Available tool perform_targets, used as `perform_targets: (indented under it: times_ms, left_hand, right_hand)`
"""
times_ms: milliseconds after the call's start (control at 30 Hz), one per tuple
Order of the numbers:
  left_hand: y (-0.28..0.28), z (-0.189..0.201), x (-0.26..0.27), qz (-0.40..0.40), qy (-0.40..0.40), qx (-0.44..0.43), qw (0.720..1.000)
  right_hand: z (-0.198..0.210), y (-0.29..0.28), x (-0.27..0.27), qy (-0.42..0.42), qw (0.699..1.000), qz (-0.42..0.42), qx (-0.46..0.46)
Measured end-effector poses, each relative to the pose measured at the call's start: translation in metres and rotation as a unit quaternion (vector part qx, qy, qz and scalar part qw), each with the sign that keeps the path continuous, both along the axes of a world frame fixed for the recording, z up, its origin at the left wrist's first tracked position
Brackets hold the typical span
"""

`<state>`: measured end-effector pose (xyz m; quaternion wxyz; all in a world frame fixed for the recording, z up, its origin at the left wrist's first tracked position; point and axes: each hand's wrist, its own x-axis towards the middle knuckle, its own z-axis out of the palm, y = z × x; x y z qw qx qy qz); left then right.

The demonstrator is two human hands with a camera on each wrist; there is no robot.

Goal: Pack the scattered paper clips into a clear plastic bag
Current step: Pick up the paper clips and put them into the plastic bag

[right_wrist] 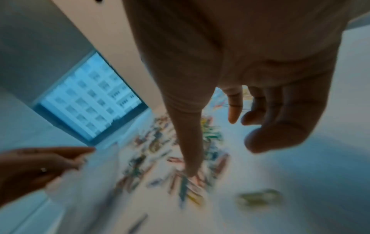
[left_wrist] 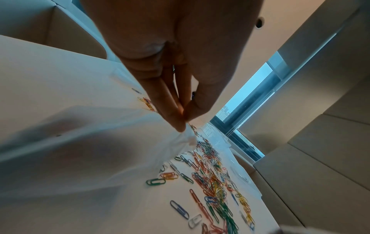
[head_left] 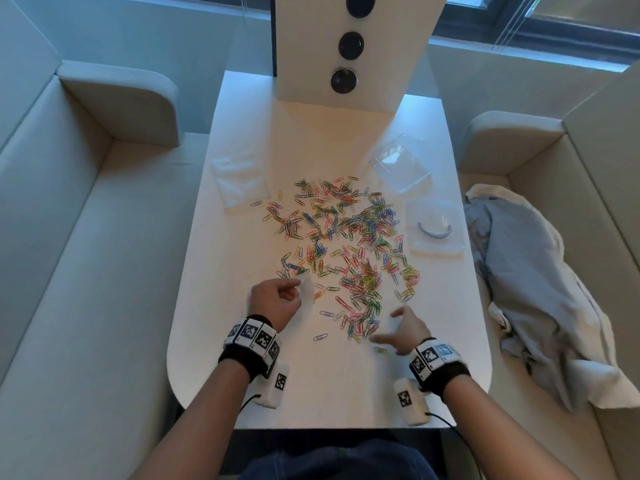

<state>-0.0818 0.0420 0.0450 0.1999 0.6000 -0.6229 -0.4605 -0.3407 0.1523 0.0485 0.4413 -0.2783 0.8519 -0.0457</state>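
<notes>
Pinching the clear plastic bag [left_wrist: 112, 142], the left hand [head_left: 273, 299] holds it beside the paper clips [head_left: 346, 237] — right hand [head_left: 403, 329] fingers loose above them.

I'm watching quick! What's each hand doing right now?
Left hand: fingers pinch the clear plastic bag.
Right hand: open, holding nothing, over the paper clips.

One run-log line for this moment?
left hand pinches clear bag | right hand open above paper clips | none bagged visibly
</notes>
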Motion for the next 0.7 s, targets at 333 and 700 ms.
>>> perform_targets:
  times_ms: [333, 700]
  left_hand:
    - [0.000, -0.002, 0.005, -0.003, -0.022, 0.038, 0.999]
    - [-0.008, -0.002, 0.000, -0.004, -0.045, 0.056, 0.997]
  right_hand:
    - [-0.043, 0.000, 0.033, 0.052, 0.992, 0.001, -0.118]
    - [-0.051, -0.038, 0.024, 0.103, 0.963, 0.041, -0.246]
